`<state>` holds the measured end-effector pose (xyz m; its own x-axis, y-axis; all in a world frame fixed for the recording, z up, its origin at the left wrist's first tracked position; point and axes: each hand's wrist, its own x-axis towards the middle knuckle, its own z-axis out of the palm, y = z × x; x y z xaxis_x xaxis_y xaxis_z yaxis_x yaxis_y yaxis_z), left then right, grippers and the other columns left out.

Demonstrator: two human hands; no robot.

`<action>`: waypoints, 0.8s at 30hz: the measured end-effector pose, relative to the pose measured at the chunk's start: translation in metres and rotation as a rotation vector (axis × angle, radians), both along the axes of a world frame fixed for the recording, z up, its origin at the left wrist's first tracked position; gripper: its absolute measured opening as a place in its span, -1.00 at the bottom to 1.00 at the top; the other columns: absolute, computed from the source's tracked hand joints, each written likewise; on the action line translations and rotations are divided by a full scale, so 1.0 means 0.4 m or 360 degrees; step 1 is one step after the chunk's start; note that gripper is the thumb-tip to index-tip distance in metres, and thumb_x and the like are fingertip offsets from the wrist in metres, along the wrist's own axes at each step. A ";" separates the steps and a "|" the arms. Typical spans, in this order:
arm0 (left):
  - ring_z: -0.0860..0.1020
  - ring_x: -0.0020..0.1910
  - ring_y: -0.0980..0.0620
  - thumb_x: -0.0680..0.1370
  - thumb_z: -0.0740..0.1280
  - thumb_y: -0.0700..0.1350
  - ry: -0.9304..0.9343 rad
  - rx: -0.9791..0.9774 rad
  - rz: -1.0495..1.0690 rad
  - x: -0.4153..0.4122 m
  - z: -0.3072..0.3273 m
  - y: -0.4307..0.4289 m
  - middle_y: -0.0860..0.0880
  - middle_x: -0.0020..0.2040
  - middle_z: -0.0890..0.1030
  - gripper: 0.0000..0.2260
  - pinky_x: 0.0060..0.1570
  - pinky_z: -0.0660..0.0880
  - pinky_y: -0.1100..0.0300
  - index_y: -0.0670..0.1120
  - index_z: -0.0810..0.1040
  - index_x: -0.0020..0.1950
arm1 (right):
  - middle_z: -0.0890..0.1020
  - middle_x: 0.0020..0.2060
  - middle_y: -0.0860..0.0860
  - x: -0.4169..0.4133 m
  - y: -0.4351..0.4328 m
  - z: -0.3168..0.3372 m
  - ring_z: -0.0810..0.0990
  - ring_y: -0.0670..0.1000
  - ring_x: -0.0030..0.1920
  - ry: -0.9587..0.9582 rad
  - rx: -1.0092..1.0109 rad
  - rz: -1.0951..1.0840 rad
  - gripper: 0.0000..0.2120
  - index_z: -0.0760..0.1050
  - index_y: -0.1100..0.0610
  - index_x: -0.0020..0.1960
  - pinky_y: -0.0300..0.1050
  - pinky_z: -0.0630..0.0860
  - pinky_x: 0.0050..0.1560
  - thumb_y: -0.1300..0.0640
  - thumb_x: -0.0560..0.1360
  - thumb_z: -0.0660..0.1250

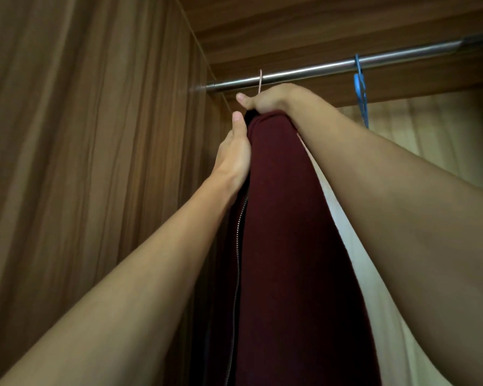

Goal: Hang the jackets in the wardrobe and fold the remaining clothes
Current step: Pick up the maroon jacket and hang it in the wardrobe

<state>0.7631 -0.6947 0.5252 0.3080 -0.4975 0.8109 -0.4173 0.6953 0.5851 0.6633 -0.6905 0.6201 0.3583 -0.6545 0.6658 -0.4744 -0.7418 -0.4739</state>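
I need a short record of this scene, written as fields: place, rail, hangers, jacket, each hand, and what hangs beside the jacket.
place: inside a wooden wardrobe
rail: metal rail across the top
hangers: pink hanger hook over the rail; blue hanger further right
jacket: maroon jacket, zip visible, below the pink hook
left hand: grips the jacket's front edge near the top
right hand: holds the jacket's top under the hook
beside: white garment, right of the jacket
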 end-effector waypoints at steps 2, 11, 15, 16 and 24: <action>0.58 0.26 -0.03 0.63 -0.09 0.34 0.0017 0.0022 0.0013 -0.004 -0.004 0.026 -0.05 0.27 0.62 -0.36 0.38 0.44 -0.03 -0.01 0.46 0.46 | 0.57 0.23 0.14 -0.018 0.029 -0.007 0.59 0.12 0.16 -0.0013 0.0011 0.0049 -0.32 0.31 0.27 0.47 0.00 0.54 0.13 -0.26 0.62 0.12; 0.63 0.15 -0.04 0.63 -0.04 0.32 0.0112 0.0030 0.0013 -0.008 -0.056 0.139 -0.04 0.15 0.67 -0.40 0.31 0.48 -0.05 -0.02 0.55 0.35 | 0.45 -0.31 -0.02 -0.085 0.109 -0.065 0.45 -0.04 -0.40 -0.0629 0.0108 0.0317 -0.52 0.46 0.11 0.33 -0.30 0.41 -0.53 -0.20 0.57 0.27; 0.63 0.16 -0.02 0.61 -0.03 0.34 0.0146 0.0047 -0.0049 -0.030 -0.093 0.202 -0.02 0.15 0.68 -0.40 0.31 0.49 -0.06 -0.01 0.56 0.34 | 0.64 0.11 0.06 -0.106 0.151 -0.104 0.63 0.12 0.08 -0.0752 -0.0102 0.0175 -0.42 0.48 0.16 0.36 -0.05 0.56 0.15 -0.25 0.55 0.22; 0.64 0.15 -0.01 0.62 -0.03 0.34 0.0155 0.0060 -0.0064 -0.037 -0.103 0.218 -0.01 0.15 0.68 -0.41 0.31 0.49 -0.06 0.00 0.56 0.34 | 0.62 0.22 0.10 -0.114 0.167 -0.118 0.59 0.15 0.21 -0.0765 -0.0147 0.0127 -0.41 0.48 0.19 0.35 0.01 0.51 0.28 -0.25 0.55 0.21; 0.53 0.28 0.01 0.65 0.01 0.29 0.0119 0.0177 -0.0042 -0.127 -0.221 0.375 0.01 0.32 0.57 -0.45 0.40 0.40 -0.03 0.02 0.42 0.48 | 0.54 -0.22 -0.03 -0.203 0.299 -0.295 0.58 0.02 -0.09 -0.0552 -0.0188 -0.0052 -0.57 0.41 0.09 -0.22 -0.10 0.46 0.02 -0.23 0.60 0.14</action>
<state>0.7122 -0.5446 0.4370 0.3514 -0.5918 0.7255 -0.3521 0.6344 0.6881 0.5823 -0.5711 0.5019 0.0779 -0.5735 0.8155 -0.3250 -0.7879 -0.5230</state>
